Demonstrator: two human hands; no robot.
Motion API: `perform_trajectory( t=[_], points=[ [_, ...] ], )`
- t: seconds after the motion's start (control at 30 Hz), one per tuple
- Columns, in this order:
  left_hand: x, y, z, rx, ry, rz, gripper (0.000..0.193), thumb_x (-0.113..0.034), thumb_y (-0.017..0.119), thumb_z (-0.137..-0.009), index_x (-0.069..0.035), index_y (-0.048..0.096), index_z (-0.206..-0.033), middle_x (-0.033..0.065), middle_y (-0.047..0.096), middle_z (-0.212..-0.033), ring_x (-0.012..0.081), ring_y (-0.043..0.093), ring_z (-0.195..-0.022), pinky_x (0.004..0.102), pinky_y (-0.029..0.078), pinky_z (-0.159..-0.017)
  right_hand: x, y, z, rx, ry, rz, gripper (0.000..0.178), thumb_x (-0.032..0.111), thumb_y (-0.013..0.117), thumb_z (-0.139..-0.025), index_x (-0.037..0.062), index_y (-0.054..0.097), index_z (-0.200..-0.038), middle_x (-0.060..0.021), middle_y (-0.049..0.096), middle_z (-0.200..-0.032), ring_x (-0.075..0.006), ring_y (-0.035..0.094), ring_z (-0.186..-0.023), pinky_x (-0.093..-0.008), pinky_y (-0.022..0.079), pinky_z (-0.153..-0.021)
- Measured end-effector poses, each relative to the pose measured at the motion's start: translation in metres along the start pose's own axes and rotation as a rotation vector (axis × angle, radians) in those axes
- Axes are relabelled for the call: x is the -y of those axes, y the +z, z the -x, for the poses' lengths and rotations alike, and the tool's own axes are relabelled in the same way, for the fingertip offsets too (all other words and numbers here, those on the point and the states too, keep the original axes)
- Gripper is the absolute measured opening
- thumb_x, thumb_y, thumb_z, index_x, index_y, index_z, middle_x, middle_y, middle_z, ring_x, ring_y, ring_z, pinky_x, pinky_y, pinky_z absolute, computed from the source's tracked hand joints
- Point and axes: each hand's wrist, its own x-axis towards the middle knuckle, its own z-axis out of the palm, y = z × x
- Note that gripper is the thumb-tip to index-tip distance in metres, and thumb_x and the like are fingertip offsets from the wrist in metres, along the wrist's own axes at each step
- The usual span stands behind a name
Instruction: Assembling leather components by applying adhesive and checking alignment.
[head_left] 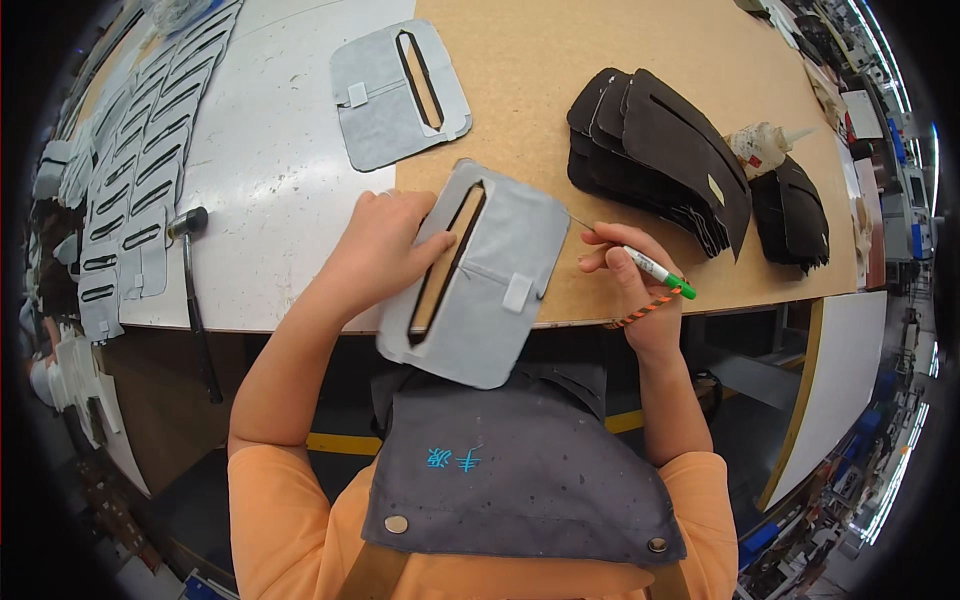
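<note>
My left hand grips a pale grey fabric panel by its left side, thumb on the front and fingers curled at the edge. The panel is tilted and its lower end hangs past the table's front edge. A long dark-rimmed slot runs through it, beside a seam and a small white patch. In my right hand is a slim white pen-shaped tool with a green end. Its thin tip points at the panel's right edge; whether it touches, I cannot tell. An orange-and-black cord lies by the right wrist.
A similar grey panel lies farther back. Dark slotted pieces are stacked at right, with a white nozzle bottle and a smaller dark stack beyond. At left are rows of slotted panels and a hammer overhanging the edge.
</note>
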Motion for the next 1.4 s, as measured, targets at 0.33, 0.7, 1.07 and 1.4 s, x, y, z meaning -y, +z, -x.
perform_trajectory(
  t=[0.33, 0.7, 1.07, 1.4],
  points=[
    [0.007, 0.029, 0.058, -0.184, -0.316, 1.499, 0.034, -0.025, 0.036, -0.100, -0.001, 0.046, -0.122, 0.0117, 0.062, -0.095, 0.0174, 0.064, -0.078, 0.0266, 0.053, -0.066, 0.001, 0.012, -0.002, 0.091, 0.036, -0.067, 0.018, 0.009, 0.050, -0.095, -0.0035, 0.056, -0.105, -0.0110, 0.062, -0.102, -0.0144, 0.062, -0.086, -0.0275, 0.049, -0.083],
    [-0.021, 0.020, 0.083, 0.113, -0.015, 0.594, 0.009, -0.010, 0.062, -0.084, -0.004, 0.065, -0.091, 0.0064, 0.066, -0.098, 0.0183, 0.064, -0.081, 0.0283, 0.050, -0.074, -0.015, 0.022, -0.002, 0.157, 0.161, -0.069, 0.019, 0.016, 0.047, -0.097, 0.0001, 0.054, -0.091, -0.0055, 0.060, -0.084, -0.0094, 0.057, -0.073, -0.0243, 0.047, -0.070],
    [-0.014, 0.045, 0.034, -0.109, 0.583, 0.095, 0.025, -0.010, 0.066, -0.077, -0.011, 0.062, -0.102, -0.0012, 0.059, -0.119, 0.0204, 0.049, -0.117, 0.0424, 0.032, -0.104, -0.016, 0.023, -0.003, 0.177, 0.221, 0.030, 0.015, 0.013, 0.050, -0.095, 0.0013, 0.054, -0.087, -0.0032, 0.060, -0.077, -0.0071, 0.054, -0.067, -0.0224, 0.044, -0.062],
    [-0.017, 0.044, 0.036, -0.082, 0.535, 0.116, 0.024, -0.008, 0.063, -0.078, -0.011, 0.061, -0.101, -0.0010, 0.057, -0.121, 0.0213, 0.047, -0.120, 0.0437, 0.031, -0.105, -0.020, 0.011, 0.028, 0.367, -0.539, 0.590, 0.013, 0.006, 0.070, -0.076, 0.0055, 0.060, -0.083, -0.0094, 0.065, -0.095, -0.0220, 0.063, -0.075, -0.0335, 0.049, -0.078]
  ],
)
